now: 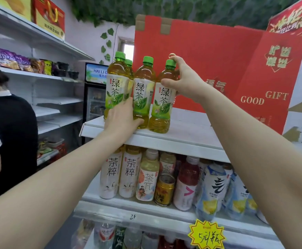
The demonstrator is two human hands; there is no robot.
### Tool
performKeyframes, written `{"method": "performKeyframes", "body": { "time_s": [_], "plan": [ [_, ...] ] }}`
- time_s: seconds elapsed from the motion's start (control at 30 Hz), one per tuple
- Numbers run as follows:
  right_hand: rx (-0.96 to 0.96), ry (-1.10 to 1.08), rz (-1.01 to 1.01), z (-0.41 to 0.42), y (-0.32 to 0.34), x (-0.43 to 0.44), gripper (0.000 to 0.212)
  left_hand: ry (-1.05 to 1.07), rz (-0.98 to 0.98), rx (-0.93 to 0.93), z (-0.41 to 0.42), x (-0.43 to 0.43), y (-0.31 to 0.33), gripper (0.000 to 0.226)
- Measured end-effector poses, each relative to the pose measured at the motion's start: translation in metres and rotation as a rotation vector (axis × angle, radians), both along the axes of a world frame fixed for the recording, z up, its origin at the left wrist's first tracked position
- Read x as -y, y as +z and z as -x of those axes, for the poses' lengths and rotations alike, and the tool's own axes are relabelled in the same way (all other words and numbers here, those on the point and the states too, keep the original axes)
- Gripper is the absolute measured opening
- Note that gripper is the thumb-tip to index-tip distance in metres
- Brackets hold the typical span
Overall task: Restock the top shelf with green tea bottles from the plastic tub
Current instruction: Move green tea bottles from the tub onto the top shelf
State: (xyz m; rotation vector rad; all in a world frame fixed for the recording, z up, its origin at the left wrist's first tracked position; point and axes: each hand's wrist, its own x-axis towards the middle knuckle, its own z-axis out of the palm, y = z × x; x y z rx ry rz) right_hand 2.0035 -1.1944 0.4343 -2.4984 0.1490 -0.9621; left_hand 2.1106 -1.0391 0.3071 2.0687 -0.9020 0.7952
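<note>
On the top shelf [182,139], both hands are at a group of green tea bottles.

The right hand [183,81] grips the rightmost green tea bottle [161,103] at its shoulder, the thumb pressing on the label side and the other fingers closed around the neck under the green cap. The left hand [122,117] lies against the lower part of the left green tea bottle [117,87] and the middle green tea bottle [144,94], fingers spread and touching them, not wrapped around either. All stand upright near the shelf's front edge, close together, with a fourth green cap [128,62] showing behind. A red gift box [236,72] stands behind on the same shelf. The shelf below holds other drink bottles [130,169] and a gold can [164,189]. The plastic tub is not in view.
</note>
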Motion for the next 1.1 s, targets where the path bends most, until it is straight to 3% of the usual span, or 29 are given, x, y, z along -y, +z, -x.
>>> {"method": "performKeyframes", "body": {
  "time_s": [0.3,0.53,0.73,0.87,1.1],
  "plan": [
    [-0.017,-0.158,0.252,-0.006,0.0,0.003,0.074,0.017,-0.021,-0.005,-0.001,0.008,-0.002,0.054],
    [0.156,-0.227,0.348,-0.009,-0.024,-0.006,0.074,-0.032,-0.075,-0.005,0.0,0.0,-0.002,0.072],
    [0.124,-0.337,0.439,0.002,-0.041,-0.012,0.064,-0.076,-0.136,0.035,0.0,-0.013,-0.005,0.069],
    [0.089,-0.454,0.591,0.03,-0.073,-0.022,0.055,-0.139,-0.123,0.118,0.006,-0.031,-0.018,0.065],
    [-0.083,-0.597,0.625,0.106,-0.173,-0.056,0.051,-0.255,-0.15,0.272,0.032,-0.069,-0.081,0.048]
  ]
}}
